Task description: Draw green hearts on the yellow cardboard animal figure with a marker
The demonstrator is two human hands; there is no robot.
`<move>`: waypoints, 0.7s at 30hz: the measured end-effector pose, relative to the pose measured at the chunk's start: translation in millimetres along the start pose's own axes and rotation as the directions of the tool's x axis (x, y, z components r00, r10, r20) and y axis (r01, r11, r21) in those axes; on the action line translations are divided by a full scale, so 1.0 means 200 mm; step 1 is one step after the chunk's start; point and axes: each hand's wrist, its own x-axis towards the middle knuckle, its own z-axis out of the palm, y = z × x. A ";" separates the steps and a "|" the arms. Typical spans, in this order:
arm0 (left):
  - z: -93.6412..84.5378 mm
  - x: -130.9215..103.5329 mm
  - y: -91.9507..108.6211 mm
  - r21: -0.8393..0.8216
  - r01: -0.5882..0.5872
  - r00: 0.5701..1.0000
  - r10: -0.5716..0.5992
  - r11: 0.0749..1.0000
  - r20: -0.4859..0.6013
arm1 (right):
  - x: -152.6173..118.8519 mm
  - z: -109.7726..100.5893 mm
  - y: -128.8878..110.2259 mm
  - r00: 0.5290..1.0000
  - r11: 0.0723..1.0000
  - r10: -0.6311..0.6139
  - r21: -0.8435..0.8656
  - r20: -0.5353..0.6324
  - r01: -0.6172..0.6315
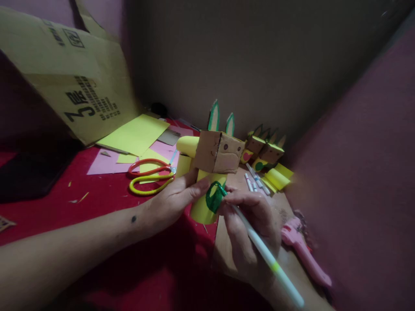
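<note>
My left hand [181, 192] grips a paper animal figure [209, 151] by its yellow paper body, thumb on the front. The figure has a brown cardboard box head with drawn eyes and two upright ears edged in green. On its yellow tube body is a green heart-like shape [212, 203], partly filled, with a yellow patch inside. Pinched in my right hand [251, 224] is a white marker [269, 259] with a yellow-green band, its green tip touching the shape. Scissors [151, 175] with red and yellow handles lie left of the figure.
A large printed cardboard box [71, 77] stands at the left. Yellow paper [138, 131] and pink paper [103, 162] lie on the red cloth [106, 198]. Behind right are finished-looking figures [270, 151], several markers [256, 183], yellow paper pieces [275, 179] and a pink glue gun [304, 250].
</note>
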 end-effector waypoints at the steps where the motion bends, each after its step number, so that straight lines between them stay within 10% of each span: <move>1: 0.00 0.00 0.00 -0.002 0.001 1.000 -0.001 1.000 -0.006 | 0.00 0.00 0.00 1.000 1.000 -0.003 0.001 0.005 0.003; 21: 0.00 0.01 -0.02 0.050 0.002 0.998 0.002 0.999 -0.069 | -0.03 0.02 0.03 0.999 1.000 0.019 0.020 0.049 -0.020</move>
